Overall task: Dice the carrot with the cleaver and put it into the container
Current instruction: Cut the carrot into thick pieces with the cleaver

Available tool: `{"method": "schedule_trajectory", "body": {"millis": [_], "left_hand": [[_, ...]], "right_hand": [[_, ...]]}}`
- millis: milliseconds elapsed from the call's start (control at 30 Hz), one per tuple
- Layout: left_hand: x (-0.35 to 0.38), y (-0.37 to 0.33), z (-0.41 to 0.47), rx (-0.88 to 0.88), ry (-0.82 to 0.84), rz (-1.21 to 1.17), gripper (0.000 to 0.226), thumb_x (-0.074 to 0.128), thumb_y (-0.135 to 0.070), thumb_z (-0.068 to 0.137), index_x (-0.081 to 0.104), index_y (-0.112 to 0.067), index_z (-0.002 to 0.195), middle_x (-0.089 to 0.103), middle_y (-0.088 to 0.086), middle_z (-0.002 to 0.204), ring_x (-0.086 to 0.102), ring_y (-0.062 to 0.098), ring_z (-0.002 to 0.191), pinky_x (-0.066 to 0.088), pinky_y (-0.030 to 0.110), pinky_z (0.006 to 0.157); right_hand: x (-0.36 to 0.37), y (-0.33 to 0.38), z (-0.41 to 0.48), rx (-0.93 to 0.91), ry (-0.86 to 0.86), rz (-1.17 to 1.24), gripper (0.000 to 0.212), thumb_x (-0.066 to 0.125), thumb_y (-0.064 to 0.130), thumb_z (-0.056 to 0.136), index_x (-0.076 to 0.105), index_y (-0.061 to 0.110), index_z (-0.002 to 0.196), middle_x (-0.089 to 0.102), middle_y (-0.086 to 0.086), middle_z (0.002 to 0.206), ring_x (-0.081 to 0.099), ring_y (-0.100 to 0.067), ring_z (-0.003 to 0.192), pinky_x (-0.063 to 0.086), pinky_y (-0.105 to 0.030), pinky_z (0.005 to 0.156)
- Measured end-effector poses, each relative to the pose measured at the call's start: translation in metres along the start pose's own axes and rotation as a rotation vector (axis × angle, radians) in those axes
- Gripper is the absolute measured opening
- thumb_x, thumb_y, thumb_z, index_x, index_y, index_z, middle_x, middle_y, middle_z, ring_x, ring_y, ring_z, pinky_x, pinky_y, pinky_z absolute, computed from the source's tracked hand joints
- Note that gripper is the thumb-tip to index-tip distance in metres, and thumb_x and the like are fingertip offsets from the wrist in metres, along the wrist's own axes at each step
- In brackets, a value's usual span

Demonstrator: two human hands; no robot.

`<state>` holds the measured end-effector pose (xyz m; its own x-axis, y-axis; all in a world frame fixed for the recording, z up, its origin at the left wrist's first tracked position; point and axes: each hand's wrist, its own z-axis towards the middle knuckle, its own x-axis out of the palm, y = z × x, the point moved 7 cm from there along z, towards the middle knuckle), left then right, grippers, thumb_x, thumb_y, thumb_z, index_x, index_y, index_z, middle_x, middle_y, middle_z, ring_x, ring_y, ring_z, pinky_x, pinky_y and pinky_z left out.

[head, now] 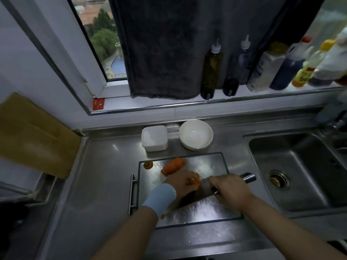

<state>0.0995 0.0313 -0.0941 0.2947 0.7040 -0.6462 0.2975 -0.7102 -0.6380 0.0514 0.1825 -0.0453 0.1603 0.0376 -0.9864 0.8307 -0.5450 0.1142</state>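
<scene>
Steel desk [105, 175]: smooth, wet spots.
Steel cutting board [197, 212], bar handle at L side, mid-desk.
L hand [180, 182], blue wristband [159, 198]: fingers curled, holding orange carrot piece [196, 182] down on board.
R hand [230, 188]: wrapped round cleaver [204, 185], round metal handle; blade just beside that piece.
Thick carrot chunk [173, 165] and small stem end [148, 164]: board's far edge, apart.
Behind board: square white plastic container [154, 138] and round white bowl [195, 134], side by side.
Sink [300, 166]: R.
Wooden board [33, 134]: L.

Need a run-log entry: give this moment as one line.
phase: cutting | left hand: holds carrot on board | right hand: grips cleaver | container: behind board
</scene>
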Motion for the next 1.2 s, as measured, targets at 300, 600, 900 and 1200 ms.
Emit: {"method": "schedule_trajectory", "body": {"millis": [300, 600, 900, 1200], "left_hand": [[-0.042, 0.042, -0.006, -0.105, -0.340, -0.155, 0.022, 0.055, -0.026, 0.095, 0.063, -0.042, 0.108, 0.058, -0.022, 0.108, 0.057, 0.006, 0.104, 0.040, 0.019, 0.091], [0.006, -0.009, -0.026, 0.323, -0.427, 0.254, 0.025, 0.065, -0.024, 0.084, 0.066, -0.028, 0.109, 0.058, -0.002, 0.114, 0.054, 0.020, 0.102, 0.042, 0.028, 0.088], [0.049, -0.012, 0.026, 0.449, -0.195, 0.683, 0.025, 0.059, -0.016, 0.086, 0.068, -0.016, 0.109, 0.060, 0.010, 0.119, 0.054, 0.032, 0.109, 0.047, 0.043, 0.092], [-0.018, 0.031, -0.051, 0.113, -0.676, 0.052, 0.024, 0.058, -0.014, 0.089, 0.064, -0.016, 0.112, 0.060, -0.011, 0.107, 0.058, 0.002, 0.103, 0.044, 0.016, 0.090]], "right_hand": [[-0.010, -0.043, -0.025, 0.168, 0.069, 0.130, 0.016, 0.059, 0.034, 0.071, 0.050, 0.028, 0.082, 0.063, 0.007, 0.073, 0.060, -0.015, 0.068, 0.043, -0.026, 0.061], [-0.007, -0.084, -0.044, 0.608, -0.083, 0.619, 0.023, 0.063, 0.035, 0.080, 0.046, 0.021, 0.072, 0.058, 0.002, 0.061, 0.057, -0.017, 0.061, 0.039, -0.031, 0.055], [0.011, -0.064, -0.038, 0.713, -0.066, 0.831, 0.022, 0.064, 0.041, 0.084, 0.054, 0.022, 0.080, 0.062, 0.000, 0.065, 0.059, -0.018, 0.060, 0.041, -0.031, 0.057], [0.017, -0.028, -0.023, 0.633, 0.035, 0.741, 0.022, 0.059, 0.044, 0.089, 0.051, 0.026, 0.082, 0.062, 0.004, 0.068, 0.061, -0.016, 0.061, 0.047, -0.033, 0.056]]}}
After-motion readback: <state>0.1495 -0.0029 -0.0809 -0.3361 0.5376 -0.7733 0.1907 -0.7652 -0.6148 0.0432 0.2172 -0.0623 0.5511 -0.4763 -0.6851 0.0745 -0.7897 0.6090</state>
